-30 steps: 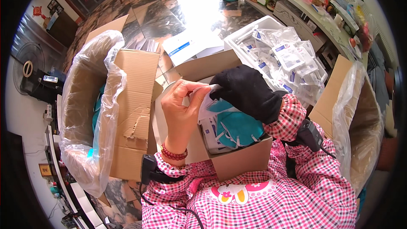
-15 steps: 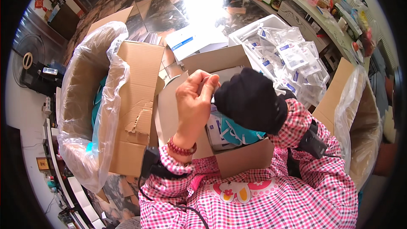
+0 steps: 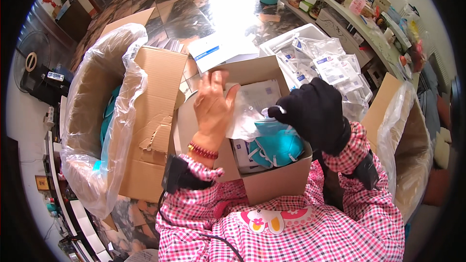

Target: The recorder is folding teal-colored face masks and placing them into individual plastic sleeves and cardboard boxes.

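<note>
My bare left hand (image 3: 213,104), with a beaded bracelet at the wrist, is held up beside the open carton with its fingers apart and slightly blurred. In a black glove, my right hand (image 3: 315,109) is closed over the carton, pinching a clear plastic bag (image 3: 244,122) by its edge. The bag hangs between the two hands. Beneath it, a teal cup-shaped face mask (image 3: 281,149) with white straps lies in the small brown carton (image 3: 276,184). Flat white printed packets (image 3: 262,93) line the carton; the bag and glove hide part of its contents.
At left stands a large carton (image 3: 158,116) lined with plastic, teal masks inside. A white bin (image 3: 310,30) heaped with sealed white packets (image 3: 335,70) is at the far right. Another lined carton (image 3: 383,111) stands at right. A white printed box (image 3: 208,53) lies behind the small carton.
My hands have drawn apart: the left has opened and moved left, the right has shifted right and down. The clear bag and the teal mask below now show between them.
</note>
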Tool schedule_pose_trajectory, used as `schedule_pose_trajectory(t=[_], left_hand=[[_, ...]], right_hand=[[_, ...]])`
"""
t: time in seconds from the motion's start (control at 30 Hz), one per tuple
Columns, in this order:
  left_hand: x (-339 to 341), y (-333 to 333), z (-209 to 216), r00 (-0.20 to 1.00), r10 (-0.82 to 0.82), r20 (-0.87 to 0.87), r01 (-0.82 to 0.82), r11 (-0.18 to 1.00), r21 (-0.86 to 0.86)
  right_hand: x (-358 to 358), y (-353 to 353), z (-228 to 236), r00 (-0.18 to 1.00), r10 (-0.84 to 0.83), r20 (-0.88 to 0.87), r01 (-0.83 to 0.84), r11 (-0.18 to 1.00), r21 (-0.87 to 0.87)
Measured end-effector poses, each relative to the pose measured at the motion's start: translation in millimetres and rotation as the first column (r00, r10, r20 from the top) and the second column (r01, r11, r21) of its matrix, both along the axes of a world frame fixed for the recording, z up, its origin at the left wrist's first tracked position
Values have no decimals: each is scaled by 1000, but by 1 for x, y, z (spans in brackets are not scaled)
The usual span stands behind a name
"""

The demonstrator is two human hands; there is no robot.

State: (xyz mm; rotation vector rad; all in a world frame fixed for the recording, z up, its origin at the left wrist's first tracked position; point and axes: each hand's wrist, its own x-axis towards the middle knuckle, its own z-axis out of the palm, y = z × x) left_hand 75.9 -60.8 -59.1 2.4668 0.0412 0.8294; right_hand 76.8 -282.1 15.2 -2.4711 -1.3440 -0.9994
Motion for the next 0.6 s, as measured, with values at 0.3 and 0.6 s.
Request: schedule_pose_trajectory(t=[0.3, 0.6], left_hand=[[-40, -20, 58, 864, -496, 87, 494, 868, 48], [-45, -27, 43, 825, -561, -70, 564, 825, 24]], right_hand=[[22, -10, 2, 997, 49, -56, -45, 996, 71], [21, -2, -2, 999, 37, 7, -38, 998, 43]])
